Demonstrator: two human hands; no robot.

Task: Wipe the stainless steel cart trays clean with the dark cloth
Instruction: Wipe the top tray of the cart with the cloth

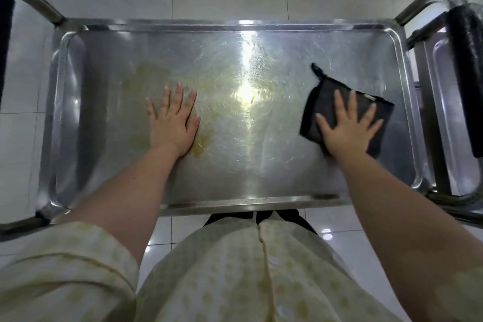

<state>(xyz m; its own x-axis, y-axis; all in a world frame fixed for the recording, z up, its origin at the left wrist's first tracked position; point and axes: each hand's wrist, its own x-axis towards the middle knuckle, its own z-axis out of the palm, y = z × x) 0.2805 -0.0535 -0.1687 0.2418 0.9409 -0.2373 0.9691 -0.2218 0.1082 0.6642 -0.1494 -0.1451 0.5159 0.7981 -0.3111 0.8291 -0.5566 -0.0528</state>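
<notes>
**Top tray: wipe partly done, left-centre residue outstanding**

Grip: The right hand (pixel 345 131) lies flat with fingers spread, pressing the folded dark mesh-textured cloth (pixel 324 102) onto the rectangular stainless steel top tray (pixel 235 201). The cloth sits near the tray's right edge, about midway between the far and near rims, and a small loop sticks out of its far corner. The hand's outline is slightly blurred, so I read it as mid-stroke.

The left hand (pixel 172 123) rests bare on the tray floor left of centre. Its fingers are straight and lightly fanned and it holds nothing. I take it as bracing the cart.

Progress: A yellowish film (pixel 146 73) spreads from left of centre toward the middle. A thicker patch lies just beside the left wrist on its right. The right third of the tray, around the cloth, shows no yellow, only swirl scratches. A glare stripe down the middle hides part of the surface, so I cannot vouch for that strip.

Judgement: On this tray the soiled left-centre area is not yet wiped. A lower steel tray (pixel 444 112) shows past the right edge, beside the black-padded cart handle (pixel 467 81). I cannot tell its condition from here. I log the task as early to middle.
</notes>
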